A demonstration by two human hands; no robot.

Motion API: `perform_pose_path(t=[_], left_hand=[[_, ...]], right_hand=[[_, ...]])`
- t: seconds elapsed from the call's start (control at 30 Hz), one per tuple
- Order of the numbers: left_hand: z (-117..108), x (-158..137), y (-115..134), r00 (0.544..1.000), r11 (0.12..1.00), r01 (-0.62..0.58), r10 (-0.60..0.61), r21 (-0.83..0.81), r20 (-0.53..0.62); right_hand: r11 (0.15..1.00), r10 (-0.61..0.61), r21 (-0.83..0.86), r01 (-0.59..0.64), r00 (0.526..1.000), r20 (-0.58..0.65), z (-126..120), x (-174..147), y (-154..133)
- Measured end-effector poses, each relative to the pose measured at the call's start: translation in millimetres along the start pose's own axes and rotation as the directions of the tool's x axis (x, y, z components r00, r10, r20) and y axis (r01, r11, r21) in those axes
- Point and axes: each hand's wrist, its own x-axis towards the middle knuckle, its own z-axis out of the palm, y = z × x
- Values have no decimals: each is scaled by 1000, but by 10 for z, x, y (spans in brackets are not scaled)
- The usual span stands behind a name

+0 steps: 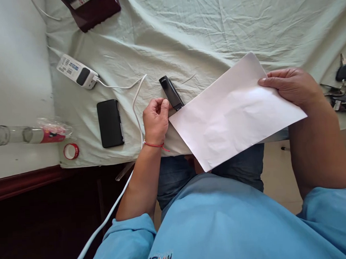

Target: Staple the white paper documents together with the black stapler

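Observation:
My right hand point(299, 87) grips the upper right edge of white paper sheets point(232, 115), thumb on top and fingers underneath. The paper slants over the front edge of the table and above my lap. My left hand point(157, 120) is closed, thumb pressed to the curled fingers, close to the paper's left corner. What it pinches, if anything, I cannot make out. Right beside its fingertips lies a black stapler point(171, 93), its lower end meeting the paper's edge. A thin, thread-like strip point(188, 79) rests on the cloth beyond the stapler.
A black phone point(110, 123), a white power strip point(77, 71) with a white cable point(135, 100), and a red tape-like ring point(71, 151) lie left. Keys point(342, 99) are at far right, a dark red box point(91, 11) at the back. A glass bottle point(32, 134) is leftmost.

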Motion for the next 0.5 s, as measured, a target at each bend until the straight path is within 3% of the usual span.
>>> perform_pose_path(t=[0.27, 0.5], left_hand=[[-87, -54, -4, 996, 944, -55, 27, 327, 91], [-106, 6, 152, 982, 746, -167, 66, 645, 178]], right_hand=[[999, -10, 41, 11, 999, -35, -32, 27, 8], [998, -16, 67, 19, 999, -46, -53, 81, 95]])
